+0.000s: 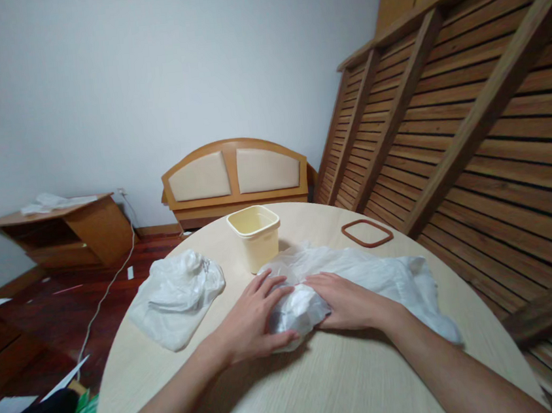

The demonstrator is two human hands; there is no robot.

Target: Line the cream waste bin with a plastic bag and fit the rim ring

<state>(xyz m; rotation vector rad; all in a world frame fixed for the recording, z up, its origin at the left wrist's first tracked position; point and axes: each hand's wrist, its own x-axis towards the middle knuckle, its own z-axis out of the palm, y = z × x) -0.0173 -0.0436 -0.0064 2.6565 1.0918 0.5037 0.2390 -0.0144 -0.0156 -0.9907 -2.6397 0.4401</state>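
A crumpled white, partly see-through plastic bag (298, 308) lies bunched on the round table between my hands, and its loose part stretches to the right. My left hand (254, 318) cups the bunched part from the left, with fingers spread and curved over it. From the right, my right hand (348, 301) presses on the same bunch; its fingertips are partly hidden in the folds. Just beyond my left hand stands an open, pale yellow square container (261, 251). A brown rounded-square ring (381, 242) lies flat at the back right. What the bag contains, if anything, cannot be made out.
Another crumpled white plastic bag (180, 299) rests on the left of the pale wooden table (296, 401). A headboard (240, 198) stands behind, and a slatted wooden frame (477, 146) leans close along the right. At left are a low cabinet (96, 232) and a cable (100, 311).
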